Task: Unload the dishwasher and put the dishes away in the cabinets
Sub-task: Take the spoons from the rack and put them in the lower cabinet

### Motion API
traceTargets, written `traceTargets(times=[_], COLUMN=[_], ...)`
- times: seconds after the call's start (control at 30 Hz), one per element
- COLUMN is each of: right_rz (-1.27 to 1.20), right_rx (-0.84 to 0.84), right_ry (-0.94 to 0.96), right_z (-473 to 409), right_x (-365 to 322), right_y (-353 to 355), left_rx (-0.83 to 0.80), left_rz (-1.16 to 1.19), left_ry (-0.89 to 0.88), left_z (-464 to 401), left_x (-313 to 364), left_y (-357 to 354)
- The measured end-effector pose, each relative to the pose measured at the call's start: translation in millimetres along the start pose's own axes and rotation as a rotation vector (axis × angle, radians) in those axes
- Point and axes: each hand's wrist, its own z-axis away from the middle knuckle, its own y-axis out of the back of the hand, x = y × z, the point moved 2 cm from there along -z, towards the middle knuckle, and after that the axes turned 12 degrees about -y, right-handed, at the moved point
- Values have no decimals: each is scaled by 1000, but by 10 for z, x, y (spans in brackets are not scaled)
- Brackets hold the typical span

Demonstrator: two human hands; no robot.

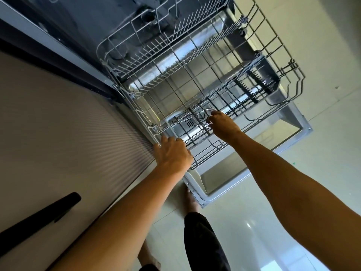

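pale glossy floor tiles [254, 222] are seen under an open dishwasher door [211, 192]; the upper rack [195, 75] edge is rested on by the spread left hand [172, 153], a small glass [205, 115] is pinched by the right hand [222, 125].

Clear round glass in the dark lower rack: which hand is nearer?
Right hand: its fingers grip the clear round glass. Left hand rests apart on the rack's near-left edge.

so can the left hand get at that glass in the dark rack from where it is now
Probably yes. The left hand rests on the near corner of the dark rack, and the glass sits just beyond with only low wire tines between them. But the right hand already grips the glass, so little of it is free to grasp.
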Motion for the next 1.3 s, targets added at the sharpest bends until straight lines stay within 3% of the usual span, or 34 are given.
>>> traceTargets(times=[0.17,0.3,0.43,0.53,0.67,0.77,0.9,0.97,1.07,1.17,1.3], right_rz=[43,65,-167,-402,-717,-876,-1018,-1051,-949,-815,-834], right_rx=[39,119,110,-52,-320,-390,-308,-303,-436,-591,-574], right_ry=[37,99,-36,-81,-137,-207,-361,-430,-474,-396,-315], right_z=[46,165,313,456,698,761,761,754,759,841,923], right_x=[-43,-59,-79,-255,-521,-634,-721,-744,-791,-874,-883], right_y=[-9,91,303,470,555,522,463,440,399,352,354], left_rx=[-53,-111,-96,50,246,343,429,378,236,218,225], left_rz=[13,174,703,1203,1474,1484,1391,1362,1298,1214,1177], left_ry=[37,128,134,159,160,149,193,214,167,127,126], left_z=[-4,7,-54,-105,-197,-246,-249,-236,-201,-237,-289], left_x=[-51,-105,-43,86,129,99,20,24,50,62,122], left_y=[-86,-81,-70,36,153,202,169,148,113,64,46])
